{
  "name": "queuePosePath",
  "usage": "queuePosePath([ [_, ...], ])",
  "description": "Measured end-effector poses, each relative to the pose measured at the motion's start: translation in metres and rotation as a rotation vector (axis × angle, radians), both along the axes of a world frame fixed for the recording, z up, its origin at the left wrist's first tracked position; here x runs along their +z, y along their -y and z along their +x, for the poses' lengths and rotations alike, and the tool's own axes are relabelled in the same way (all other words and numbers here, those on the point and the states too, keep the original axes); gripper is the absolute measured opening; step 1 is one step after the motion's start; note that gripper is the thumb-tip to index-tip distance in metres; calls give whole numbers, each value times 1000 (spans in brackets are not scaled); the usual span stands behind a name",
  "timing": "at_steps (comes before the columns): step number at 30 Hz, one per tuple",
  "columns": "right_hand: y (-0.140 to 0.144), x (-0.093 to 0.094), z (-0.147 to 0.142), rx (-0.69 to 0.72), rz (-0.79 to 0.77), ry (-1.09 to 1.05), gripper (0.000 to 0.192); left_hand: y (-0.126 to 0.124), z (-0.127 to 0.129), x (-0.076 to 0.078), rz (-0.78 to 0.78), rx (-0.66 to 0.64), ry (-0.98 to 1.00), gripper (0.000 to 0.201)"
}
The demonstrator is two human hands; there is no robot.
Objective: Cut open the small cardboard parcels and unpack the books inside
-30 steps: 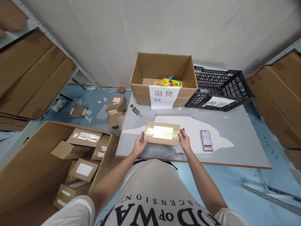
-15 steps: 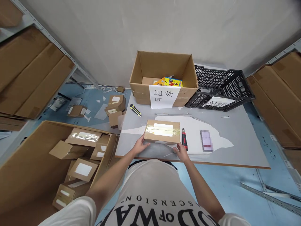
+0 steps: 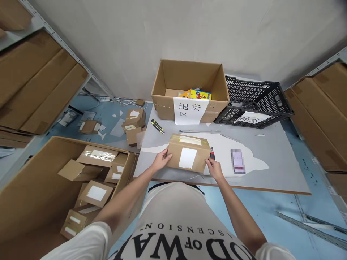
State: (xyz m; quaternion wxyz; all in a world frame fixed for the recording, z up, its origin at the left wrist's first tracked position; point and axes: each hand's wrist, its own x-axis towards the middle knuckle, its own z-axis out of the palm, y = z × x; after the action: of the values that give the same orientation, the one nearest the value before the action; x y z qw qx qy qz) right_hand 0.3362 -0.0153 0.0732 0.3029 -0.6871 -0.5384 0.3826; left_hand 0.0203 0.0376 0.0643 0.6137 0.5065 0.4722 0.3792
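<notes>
- Left hand (image 3: 162,159) and right hand (image 3: 213,167) are gripping the carton (image 3: 187,156) by its ends near the front edge of the desk (image 3: 284,159); slackening could be dropping it.
- Red knife (image 3: 212,155) is lying beside the right hand; sideways slipping might be risking cuts.

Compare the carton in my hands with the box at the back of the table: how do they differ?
The carton is taped shut; the larger box is open, showing colourful items.
Your left hand and right hand hold the carton; the box stands on the table.
Both are brown cardboard with white paper in front.
</notes>
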Motion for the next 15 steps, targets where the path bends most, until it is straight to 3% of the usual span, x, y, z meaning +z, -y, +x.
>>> queuePosePath([
  [3, -6, 9, 1, -10, -3, 77, 52, -9, -1, 5, -11, 3, 7, 76],
  [6, -14, 9, -1, -44, -3, 99, 50, -15, -1, -1, -61, 25, -3, 78],
  [11, -30, -3, -6, -75, -20, 127, 43, -21, 2, -16, -146, 51, -15, 78],
  [15, -38, -14, -4, -96, -28, 106, 39, -20, 3, -20, -179, 58, 4, 77],
])
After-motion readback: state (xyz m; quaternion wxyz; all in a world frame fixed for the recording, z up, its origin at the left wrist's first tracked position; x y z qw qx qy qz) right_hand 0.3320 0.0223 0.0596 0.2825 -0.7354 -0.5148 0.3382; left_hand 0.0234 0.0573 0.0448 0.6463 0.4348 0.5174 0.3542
